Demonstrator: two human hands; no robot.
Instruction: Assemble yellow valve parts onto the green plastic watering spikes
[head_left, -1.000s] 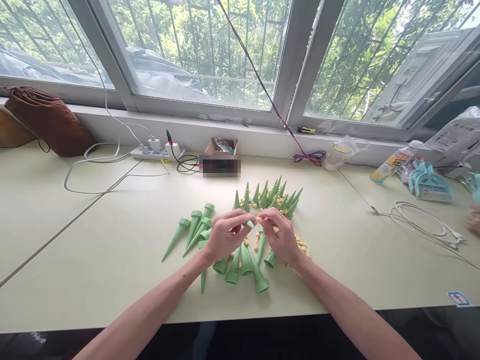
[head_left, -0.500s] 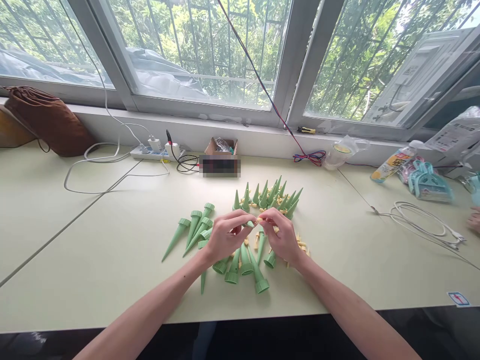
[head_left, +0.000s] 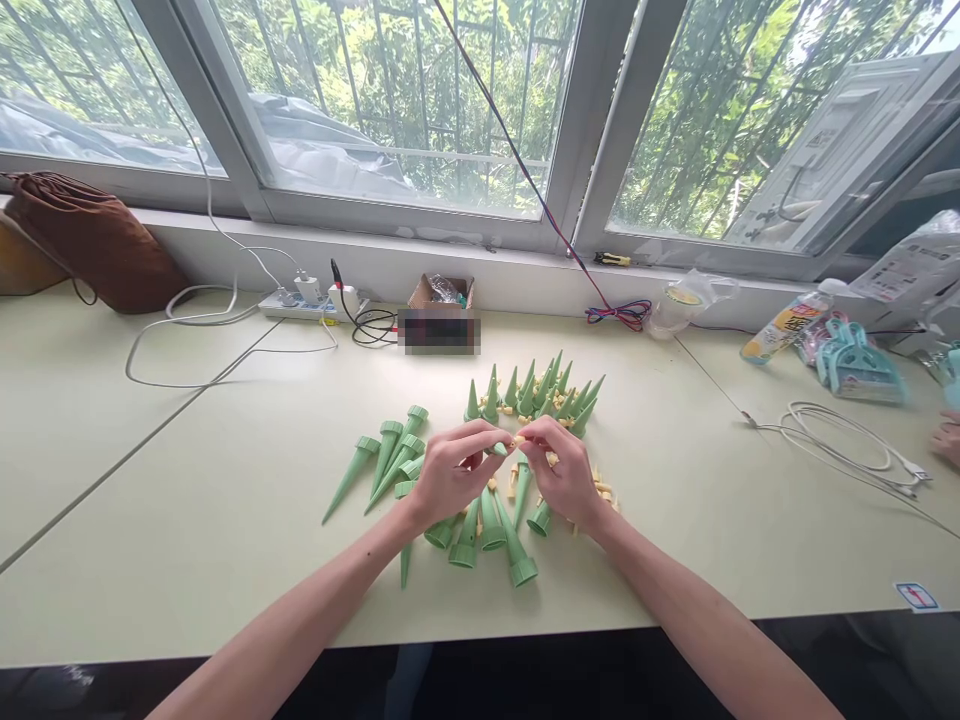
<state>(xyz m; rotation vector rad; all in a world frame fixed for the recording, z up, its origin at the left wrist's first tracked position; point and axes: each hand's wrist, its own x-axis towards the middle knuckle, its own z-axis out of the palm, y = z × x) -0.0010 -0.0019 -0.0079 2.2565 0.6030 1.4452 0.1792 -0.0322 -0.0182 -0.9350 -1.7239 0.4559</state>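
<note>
My left hand point(head_left: 459, 468) is closed on a green plastic spike point(head_left: 498, 449), of which only a small part shows past the fingers. My right hand point(head_left: 559, 465) pinches a small yellow plastic piece point(head_left: 518, 440), held close against the spike; whether the two are joined I cannot tell. Loose green spikes with wide ribbed caps point(head_left: 517, 555) lie below and between my hands, and more point(head_left: 352, 480) lie to the left. Small yellow pieces point(head_left: 604, 490) are partly hidden behind my right wrist. Beyond my hands, several green spikes point(head_left: 551, 385) stand point up among yellow fittings.
At the back are a power strip point(head_left: 274, 305) with cables and a small cardboard box point(head_left: 442, 290). To the right lie a coiled white cable point(head_left: 847, 435), a bottle point(head_left: 784, 325) and teal clips point(head_left: 859, 365). Another person's hand point(head_left: 946, 438) shows at the right edge.
Both hands stay in nearly the same place, still holding the spike and the yellow piece together. The view has shifted very slightly.
</note>
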